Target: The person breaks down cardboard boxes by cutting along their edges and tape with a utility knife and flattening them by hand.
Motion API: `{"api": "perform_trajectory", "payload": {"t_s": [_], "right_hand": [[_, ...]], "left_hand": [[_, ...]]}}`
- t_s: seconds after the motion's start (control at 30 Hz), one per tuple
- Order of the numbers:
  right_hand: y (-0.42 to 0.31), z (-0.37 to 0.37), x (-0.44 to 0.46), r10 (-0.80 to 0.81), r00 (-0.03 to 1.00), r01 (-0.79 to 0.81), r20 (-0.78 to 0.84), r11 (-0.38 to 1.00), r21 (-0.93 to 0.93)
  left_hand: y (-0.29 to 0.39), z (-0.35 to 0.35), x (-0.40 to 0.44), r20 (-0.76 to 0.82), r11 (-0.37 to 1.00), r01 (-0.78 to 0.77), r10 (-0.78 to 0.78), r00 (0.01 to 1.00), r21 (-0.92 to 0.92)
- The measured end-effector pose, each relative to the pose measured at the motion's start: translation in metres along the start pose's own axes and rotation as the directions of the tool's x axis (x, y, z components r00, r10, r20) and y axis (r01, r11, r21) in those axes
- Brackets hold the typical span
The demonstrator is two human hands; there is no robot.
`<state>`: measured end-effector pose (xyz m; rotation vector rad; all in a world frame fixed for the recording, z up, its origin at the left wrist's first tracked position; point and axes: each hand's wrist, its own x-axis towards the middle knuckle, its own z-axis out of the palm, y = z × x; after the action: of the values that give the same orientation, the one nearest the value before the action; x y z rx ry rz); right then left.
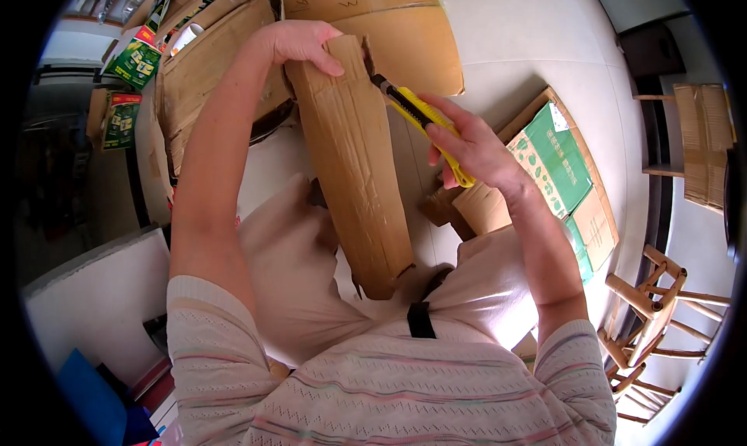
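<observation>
A long, creased brown cardboard piece point(354, 166) stands between my knees, its near end low by my lap. My left hand point(307, 45) grips its far end, with the thumb on the upper face and the fingers hidden behind. In my right hand point(475, 142) is a yellow and black utility knife point(420, 113), the fist closed around its handle. The knife's dark tip points at the torn right edge of the cardboard, near the far end. Whether the blade touches the cardboard I cannot tell.
Flattened cardboard point(412, 33) lies on the tiled floor ahead. At left is a large open carton point(218, 80) beside green printed packs point(136, 61). To the right lie a green and brown printed carton point(552, 158) and a bamboo stool point(646, 306).
</observation>
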<state>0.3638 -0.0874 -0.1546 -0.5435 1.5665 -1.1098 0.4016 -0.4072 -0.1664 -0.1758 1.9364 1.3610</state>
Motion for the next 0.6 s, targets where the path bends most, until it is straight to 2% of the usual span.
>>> {"api": "perform_trajectory", "payload": {"t_s": [0.2,0.3,0.4,0.5,0.6], "right_hand": [[-0.004,-0.006,0.002,0.010,1.000,-0.010,0.021,1.000,0.016],[-0.003,-0.008,0.003,-0.003,1.000,0.002,0.011,0.999,0.035],[0.003,-0.014,0.005,-0.042,0.999,0.040,0.008,0.993,0.110],[0.007,-0.027,0.004,-0.122,0.990,0.135,-0.072,0.968,0.210],[0.012,-0.041,0.004,-0.213,0.958,0.272,-0.194,0.888,0.370]], "left_hand": [[0.008,0.007,0.000,-0.004,0.999,-0.022,0.022,1.000,-0.035],[0.011,0.006,0.000,-0.072,0.995,0.093,-0.090,0.993,0.030],[0.014,0.002,0.002,-0.065,0.997,0.080,-0.081,0.995,-0.011],[0.055,0.011,-0.023,-0.300,0.984,0.029,0.026,0.954,0.179],[0.076,-0.015,-0.045,-0.326,0.970,-0.056,0.133,0.936,0.235]]}}
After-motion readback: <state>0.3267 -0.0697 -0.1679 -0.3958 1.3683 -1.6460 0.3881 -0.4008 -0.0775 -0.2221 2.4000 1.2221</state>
